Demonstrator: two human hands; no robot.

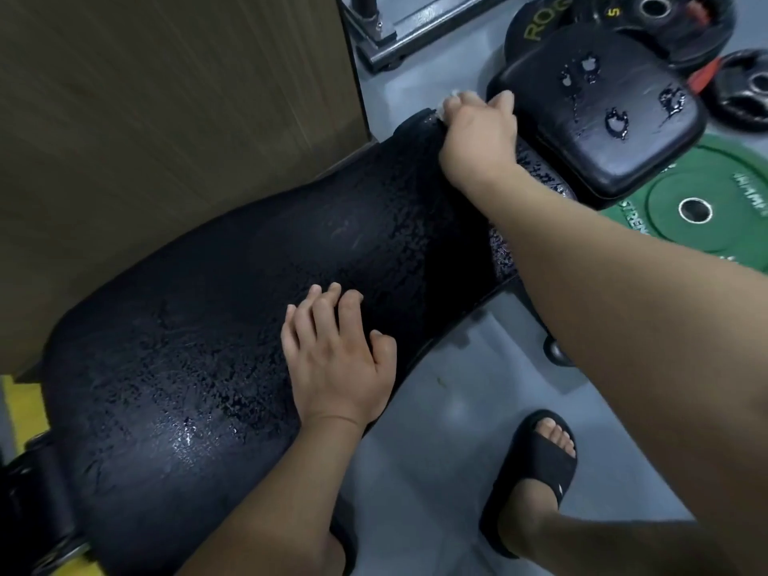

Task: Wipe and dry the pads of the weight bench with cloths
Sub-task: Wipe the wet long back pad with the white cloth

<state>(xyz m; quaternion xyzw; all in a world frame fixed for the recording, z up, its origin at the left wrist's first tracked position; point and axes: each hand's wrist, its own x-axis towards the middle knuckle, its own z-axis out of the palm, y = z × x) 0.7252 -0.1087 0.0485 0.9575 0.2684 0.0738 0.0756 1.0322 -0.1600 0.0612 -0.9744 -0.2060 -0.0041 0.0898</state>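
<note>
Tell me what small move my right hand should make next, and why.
Probably drag the right hand, with its white cloth, back along the long pad toward the left hand: droplets cover that pad, and the cloth sits at its far end.

Grey floor (pixel 436 401), weight bench (pixel 208 326), green weight plate (pixel 731 243), black plates (pixel 681 39)

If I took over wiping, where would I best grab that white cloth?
Probably the bunched edge of the cloth that pokes out past the knuckles of the right hand, pinched from above at the far end of the back pad. The rest is hidden under that hand, which grips it.
</note>
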